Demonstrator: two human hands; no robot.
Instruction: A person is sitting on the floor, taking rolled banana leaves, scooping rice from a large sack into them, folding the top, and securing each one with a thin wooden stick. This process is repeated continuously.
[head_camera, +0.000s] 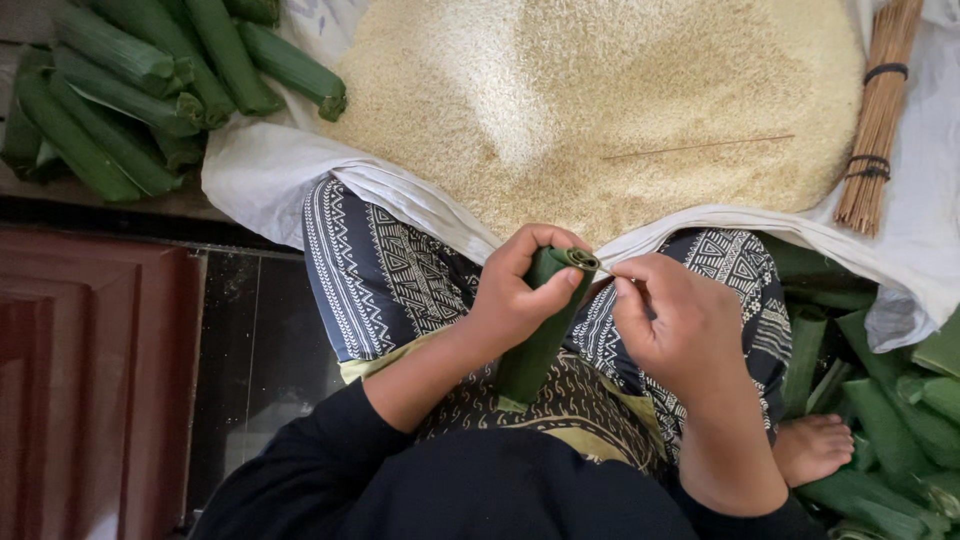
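Single view only, from a head-worn camera. It looks steeply down over the wearer's chest and lap, close to both hands, which sit low of frame centre. The far edge of the frame takes in a heap of rice (600, 90) on a white cloth (260, 170); the left edge shows dark floor (260, 350). No second view shares the scene.

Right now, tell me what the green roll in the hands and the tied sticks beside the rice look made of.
Green roll: apparently a rolled leaf, matte dark green, with a layered spiral at its open end; left hand grips it. Tied sticks: thin, straight, pale tan slivers, likely bamboo or wood, bound with dark bands.
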